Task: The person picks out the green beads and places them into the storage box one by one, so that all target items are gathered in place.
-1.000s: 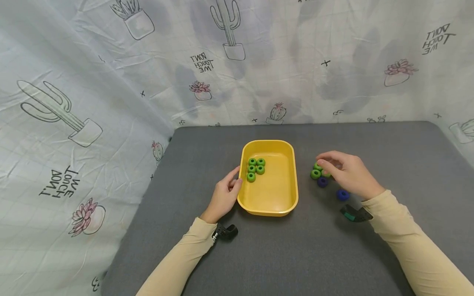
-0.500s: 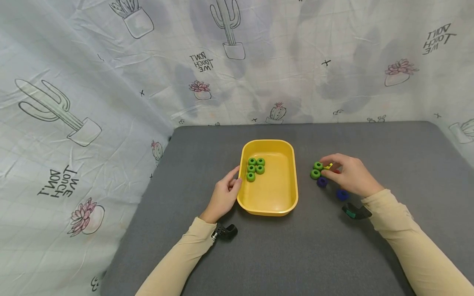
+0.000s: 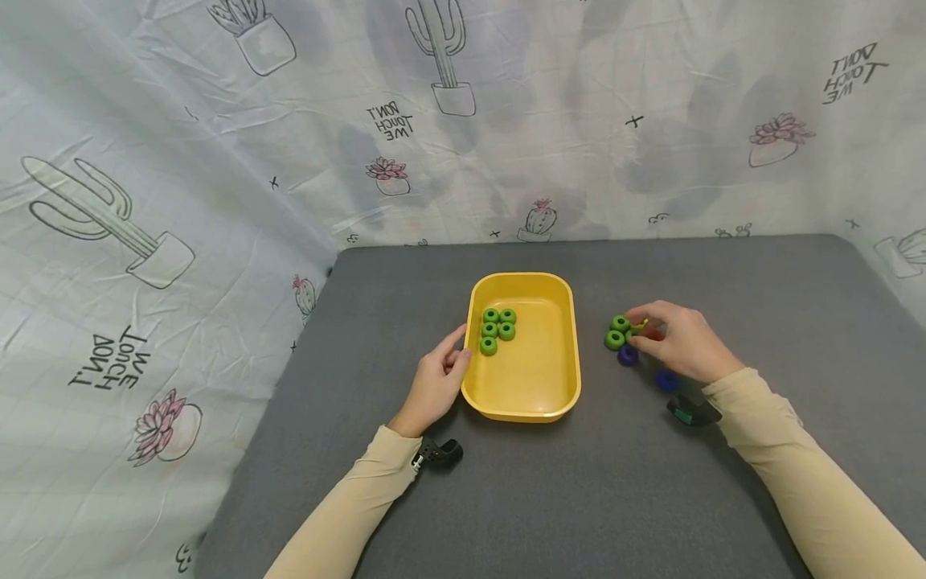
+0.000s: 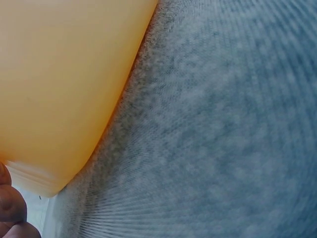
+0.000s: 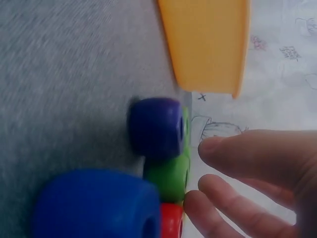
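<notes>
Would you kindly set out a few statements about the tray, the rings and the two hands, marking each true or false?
The left hand touches the yellow tray. True.
Five green rings lie inside the tray. True.
Those green rings sit along the tray's right side. False: they sit toward its left.
Both hands touch the tray. False: the right hand is apart from it, to its right.
A red piece shows in the right wrist view. True.

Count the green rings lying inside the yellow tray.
5. By the left wall of the yellow tray, three form a column: far-left ring, middle-left ring, near-left ring. Immediately right of that column: far-right ring and middle-right ring. None appears hidden.
</notes>
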### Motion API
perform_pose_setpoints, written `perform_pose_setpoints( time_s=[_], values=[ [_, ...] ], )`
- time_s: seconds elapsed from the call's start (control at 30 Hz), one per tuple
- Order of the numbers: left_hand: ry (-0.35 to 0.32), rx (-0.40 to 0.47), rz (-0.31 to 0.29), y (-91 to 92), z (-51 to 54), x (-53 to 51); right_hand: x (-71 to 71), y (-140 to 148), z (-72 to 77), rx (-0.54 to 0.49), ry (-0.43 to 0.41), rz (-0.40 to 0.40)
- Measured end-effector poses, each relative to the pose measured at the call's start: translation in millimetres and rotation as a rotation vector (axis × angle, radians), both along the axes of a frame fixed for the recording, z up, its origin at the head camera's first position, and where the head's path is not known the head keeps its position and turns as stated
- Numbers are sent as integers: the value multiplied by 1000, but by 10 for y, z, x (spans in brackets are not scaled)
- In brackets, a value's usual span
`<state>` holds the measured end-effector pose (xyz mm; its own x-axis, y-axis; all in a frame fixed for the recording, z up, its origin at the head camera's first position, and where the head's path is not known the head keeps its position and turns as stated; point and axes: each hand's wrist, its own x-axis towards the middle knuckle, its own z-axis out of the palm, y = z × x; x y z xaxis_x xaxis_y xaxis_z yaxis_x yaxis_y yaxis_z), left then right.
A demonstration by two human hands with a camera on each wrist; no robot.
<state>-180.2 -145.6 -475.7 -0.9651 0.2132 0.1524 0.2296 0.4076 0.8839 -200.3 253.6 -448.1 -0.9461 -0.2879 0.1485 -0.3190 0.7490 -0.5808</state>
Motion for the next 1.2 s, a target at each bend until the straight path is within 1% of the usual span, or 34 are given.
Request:
perform_pose_setpoints(
  time_s=[0.23,0.37,0.53,0.67,0.77,0.9,1.03,1.2],
  values=[
    [-7,0,-4,3,17,6,-20,8,-11,41,11,7],
    [-5,-3,-2,2,7,-3,-15,-4,2,61,13,29],
    [-6,-4,-2,2,10,1,-13,-3,17,110,27,59],
    [-8,-6,-1,1,7,4,-13,-1,8,140,38,79],
    [3,-12,-2,-2,-8,0,-14,4,-9,145,38,87],
    [21,-7,-2,-5,-28,-6,-13,5,-23,154,27,85],
    [25,8,3,1,-28,-4,-17,-3,-35,172,9,78],
    [21,18,18,22,-21,1,-18,0,-45,152,7,67]
  ],
)
